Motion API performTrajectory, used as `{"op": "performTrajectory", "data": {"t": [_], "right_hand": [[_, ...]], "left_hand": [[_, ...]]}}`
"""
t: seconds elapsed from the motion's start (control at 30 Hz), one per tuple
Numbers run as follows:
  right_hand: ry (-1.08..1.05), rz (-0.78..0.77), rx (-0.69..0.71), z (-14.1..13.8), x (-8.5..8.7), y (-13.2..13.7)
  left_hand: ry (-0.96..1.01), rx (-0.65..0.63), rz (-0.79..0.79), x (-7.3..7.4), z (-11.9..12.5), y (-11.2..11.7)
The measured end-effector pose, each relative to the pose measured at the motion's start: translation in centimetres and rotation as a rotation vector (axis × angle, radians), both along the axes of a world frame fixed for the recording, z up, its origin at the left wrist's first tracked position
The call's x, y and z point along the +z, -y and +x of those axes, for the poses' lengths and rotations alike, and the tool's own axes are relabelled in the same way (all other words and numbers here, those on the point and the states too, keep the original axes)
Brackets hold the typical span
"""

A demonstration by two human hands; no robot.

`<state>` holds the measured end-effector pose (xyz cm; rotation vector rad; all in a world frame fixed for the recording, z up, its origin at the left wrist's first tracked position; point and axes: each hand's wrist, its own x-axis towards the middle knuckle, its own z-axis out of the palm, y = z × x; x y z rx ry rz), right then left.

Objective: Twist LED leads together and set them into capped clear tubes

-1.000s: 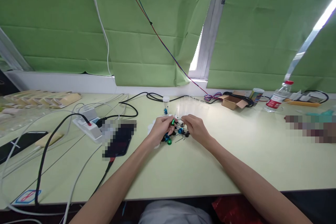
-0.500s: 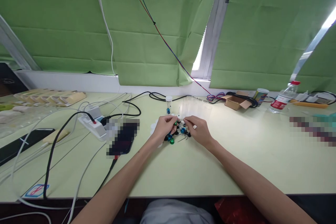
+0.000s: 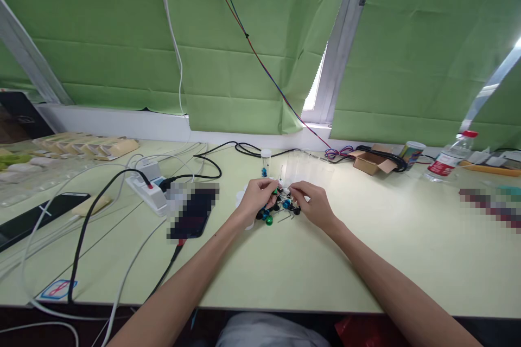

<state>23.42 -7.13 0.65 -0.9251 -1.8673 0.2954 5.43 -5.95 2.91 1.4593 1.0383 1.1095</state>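
My left hand [image 3: 256, 199] and my right hand [image 3: 311, 203] meet over a small cluster of parts [image 3: 280, 209] on the pale green table [image 3: 285, 265]: black pieces with blue and green shiny beads, and a green bead [image 3: 269, 220] at the front. Both hands have their fingers pinched. The left pinches a small green piece [image 3: 276, 191] with a thin pin sticking up. The right pinches a small pale part next to it; what it is I cannot make out. A clear vial with a white cap [image 3: 266, 162] stands just behind the hands.
A phone [image 3: 191, 214] lies left of the hands, beside a white power strip [image 3: 148, 192] with black and white cables. Another phone [image 3: 38, 217] lies far left. A cardboard box [image 3: 368, 162], a can [image 3: 411, 153] and a water bottle [image 3: 450, 158] stand at the back right. Green blinds hang behind.
The view has shifted slightly, so everything sits a little to the right. My hands stay together over the beaded parts, fingers working closer to each other.
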Motion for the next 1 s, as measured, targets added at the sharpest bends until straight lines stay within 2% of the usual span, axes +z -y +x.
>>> {"op": "performTrajectory", "data": {"t": [0.43, 0.7, 1.0], "right_hand": [[0.001, -0.047, -0.018, -0.09, -0.35, -0.28], [-0.026, -0.103, -0.002, -0.27, -0.32, -0.14], [-0.089, -0.192, 0.027, -0.32, -0.77, -0.35]], "left_hand": [[-0.034, -0.001, 0.001, -0.85, -0.25, -0.48], [-0.083, -0.028, 0.034, -0.66, -0.38, -0.47], [-0.081, -0.051, -0.003, -0.34, -0.32, -0.29]]}}
